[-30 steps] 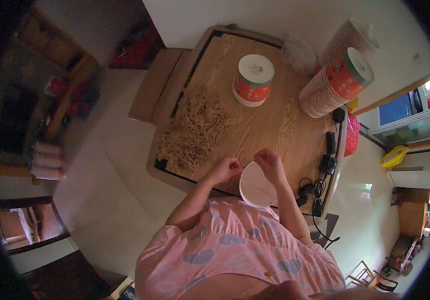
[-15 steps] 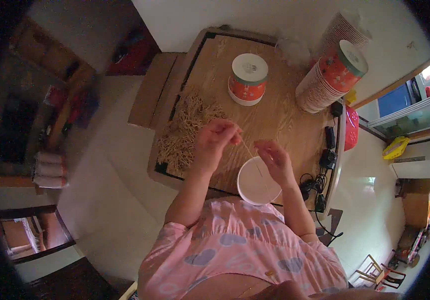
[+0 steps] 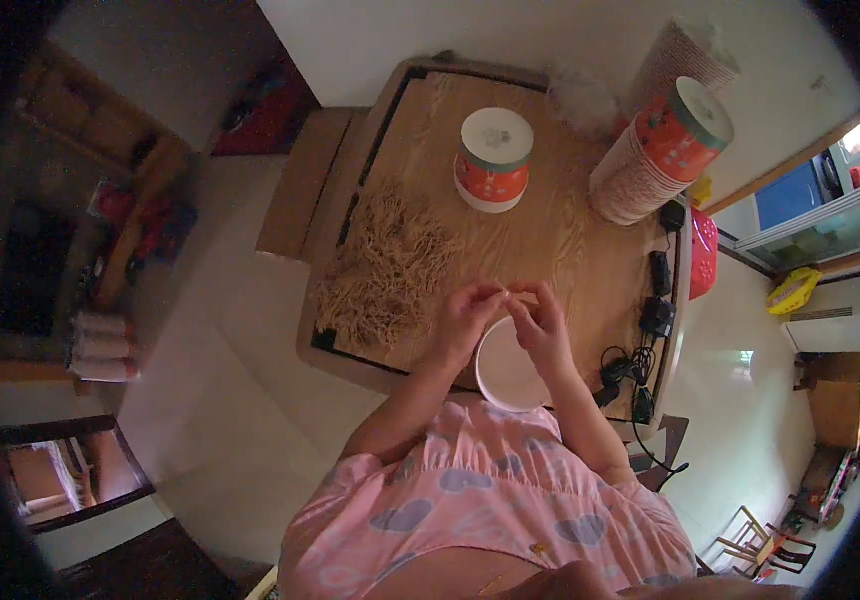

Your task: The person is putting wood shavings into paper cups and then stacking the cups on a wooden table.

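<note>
My left hand (image 3: 468, 318) and my right hand (image 3: 540, 325) meet fingertip to fingertip above a white paper tub (image 3: 505, 375). Both are closed in a pinch on a thin beige cord, of which only a tiny bit shows between the fingers. The tub stands at the table's near edge against my clothing, its round mouth facing up, partly covered by my right hand. Left of my hands lies a tangled heap of beige cords (image 3: 390, 265). Beyond them, an upside-down orange tub with a green band and white base (image 3: 493, 165) rests on the wooden table (image 3: 540, 240).
A tall, leaning stack of paper tubs (image 3: 640, 165) stands at the back right, with another stack and clear plastic behind it. Black adapters and cables (image 3: 640, 375) run along the right edge. A cardboard box (image 3: 305, 185) lies beyond the table's left side.
My hands were apart with the cord stretched between them. My left hand has moved right and nearer to me, and the fingertips have come together over the tub.
</note>
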Demonstrator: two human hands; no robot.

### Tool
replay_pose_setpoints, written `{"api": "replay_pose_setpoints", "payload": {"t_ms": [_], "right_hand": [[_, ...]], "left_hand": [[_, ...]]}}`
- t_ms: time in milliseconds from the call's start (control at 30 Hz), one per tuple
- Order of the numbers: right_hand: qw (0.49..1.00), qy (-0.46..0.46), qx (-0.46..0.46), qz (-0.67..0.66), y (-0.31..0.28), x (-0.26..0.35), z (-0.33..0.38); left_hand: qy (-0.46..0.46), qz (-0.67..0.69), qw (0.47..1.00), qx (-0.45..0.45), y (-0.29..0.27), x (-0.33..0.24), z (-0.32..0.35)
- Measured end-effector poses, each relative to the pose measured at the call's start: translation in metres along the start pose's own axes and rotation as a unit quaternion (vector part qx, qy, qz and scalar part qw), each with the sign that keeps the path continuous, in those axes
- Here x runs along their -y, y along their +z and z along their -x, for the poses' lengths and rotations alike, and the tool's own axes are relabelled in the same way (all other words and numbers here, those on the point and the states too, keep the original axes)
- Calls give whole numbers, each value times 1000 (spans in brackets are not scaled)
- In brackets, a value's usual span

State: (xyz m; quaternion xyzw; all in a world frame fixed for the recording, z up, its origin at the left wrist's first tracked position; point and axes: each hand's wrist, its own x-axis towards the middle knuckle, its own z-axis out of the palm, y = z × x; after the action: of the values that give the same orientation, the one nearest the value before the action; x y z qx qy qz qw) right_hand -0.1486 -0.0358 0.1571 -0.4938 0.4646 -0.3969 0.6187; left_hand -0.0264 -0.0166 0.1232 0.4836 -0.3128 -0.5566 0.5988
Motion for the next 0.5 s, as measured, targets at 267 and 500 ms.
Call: {"api": "replay_pose_setpoints", "payload": {"t_ms": [267,500], "right_hand": [[997,51,19,55,-11,-38,9],[993,94,61,-26,-20,-48,11]], "left_hand": [[-37,-32,999,-6,-9,23,6],[-77,28,996,43,-12,22,8]]}}
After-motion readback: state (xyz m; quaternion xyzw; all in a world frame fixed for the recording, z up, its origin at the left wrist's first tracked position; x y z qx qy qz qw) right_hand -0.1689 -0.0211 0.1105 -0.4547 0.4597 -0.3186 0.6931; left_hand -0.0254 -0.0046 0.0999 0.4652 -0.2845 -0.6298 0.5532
